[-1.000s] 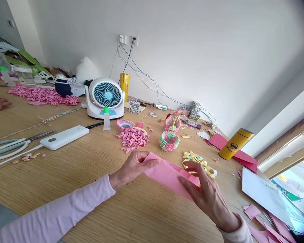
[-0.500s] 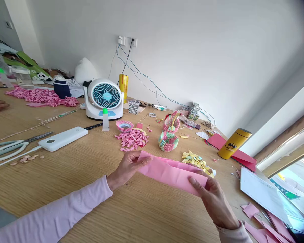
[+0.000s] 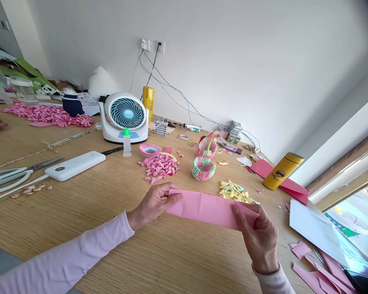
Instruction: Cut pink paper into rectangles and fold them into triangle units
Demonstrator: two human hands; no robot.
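Pink paper [image 3: 205, 209] apparently nearer level, crosswise.

The creased pink folded strip [image 3: 205, 208] looks like smooth, matt paper, as do the small pink folded triangles [image 3: 159, 166] and the yellow folded pieces [image 3: 233, 190]. The round green-and-pink basket [image 3: 203, 168] has a ridged paper surface. The light brown tabletop [image 3: 159, 253] shows matt wood grain. The white desk fan [image 3: 125, 118] and white oblong power bank [image 3: 75, 165] look like smooth plastic; the grey scissor blades [image 3: 47, 163] look like metal. The pale lilac sleeve [image 3: 79, 253] is soft, matt cloth.
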